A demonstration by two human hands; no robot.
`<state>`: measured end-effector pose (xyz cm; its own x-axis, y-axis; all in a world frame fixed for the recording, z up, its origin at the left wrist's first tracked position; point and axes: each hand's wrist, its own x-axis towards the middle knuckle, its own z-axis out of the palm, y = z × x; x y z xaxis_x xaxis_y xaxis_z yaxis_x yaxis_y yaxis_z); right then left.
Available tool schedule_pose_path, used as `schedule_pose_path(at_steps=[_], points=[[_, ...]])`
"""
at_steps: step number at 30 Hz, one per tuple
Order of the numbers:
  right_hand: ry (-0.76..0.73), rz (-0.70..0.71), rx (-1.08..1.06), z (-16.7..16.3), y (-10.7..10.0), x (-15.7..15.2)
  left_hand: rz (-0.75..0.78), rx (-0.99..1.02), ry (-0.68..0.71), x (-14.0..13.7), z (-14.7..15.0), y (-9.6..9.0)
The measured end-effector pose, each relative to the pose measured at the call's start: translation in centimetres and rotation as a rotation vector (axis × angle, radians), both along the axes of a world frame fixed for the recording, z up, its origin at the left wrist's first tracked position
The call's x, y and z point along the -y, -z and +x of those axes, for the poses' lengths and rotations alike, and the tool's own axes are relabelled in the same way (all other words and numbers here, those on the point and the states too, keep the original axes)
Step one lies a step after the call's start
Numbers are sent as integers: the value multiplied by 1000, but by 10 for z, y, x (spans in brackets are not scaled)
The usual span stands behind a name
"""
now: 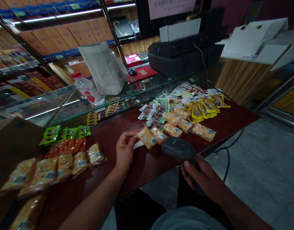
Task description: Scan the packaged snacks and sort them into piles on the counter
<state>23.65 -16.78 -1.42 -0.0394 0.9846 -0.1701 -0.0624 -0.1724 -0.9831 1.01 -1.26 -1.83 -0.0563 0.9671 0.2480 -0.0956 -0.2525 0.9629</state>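
My left hand point(126, 148) pinches the corner of a clear-wrapped pastry point(147, 137) above the dark red board. Its barcode label faces up and to the right. In my right hand point(199, 174) is a dark barcode scanner point(178, 148), its fingers wrapped round the handle and its head pointing left towards the wrapped pastry. Just behind the scanner lie several more wrapped pastries point(172, 130). On the left side of the board, other wrapped pastries point(64, 165) sit in a row, barcodes up, with orange packets point(65, 146) and green packets point(72, 132) behind them.
Yellow-edged snack packs point(204, 107) and clear packs of dark food point(158, 110) cover the board's far right. A cardboard box point(14, 137) stands at left. On the glass counter are a bottle point(88, 91), a white bag point(102, 68) and a black printer-like machine point(185, 48).
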Motion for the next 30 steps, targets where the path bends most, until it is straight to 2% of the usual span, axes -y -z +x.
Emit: schedule_pose_path(at_steps=[4,8,12,15,17,20,22,24,27,30], points=[[-8,-2,18,1,2,6,-111,6,9,3,-8,-11],[34,-29,13,5,1,14,-233,-29,14,27,-33,-23],[64,-55,61,12,6,19,-316,-113,-155,65,-76,-27],[65,-63,58,15,11,19,-362,-257,-256,86,-114,-23],[53,-63,40,16,12,18,-313,-447,-345,94,-133,-19],[43,-49,48,15,10,18,-79,-831,-499,108,-137,-12],[47,-43,67,15,8,19,90,-1028,-459,120,-125,-4],[54,-47,75,15,8,20,188,-1158,-359,133,-108,3],[60,-67,101,17,10,22,214,-1307,-361,150,-96,10],[77,-81,167,20,12,24,192,-1373,-457,164,-110,10]])
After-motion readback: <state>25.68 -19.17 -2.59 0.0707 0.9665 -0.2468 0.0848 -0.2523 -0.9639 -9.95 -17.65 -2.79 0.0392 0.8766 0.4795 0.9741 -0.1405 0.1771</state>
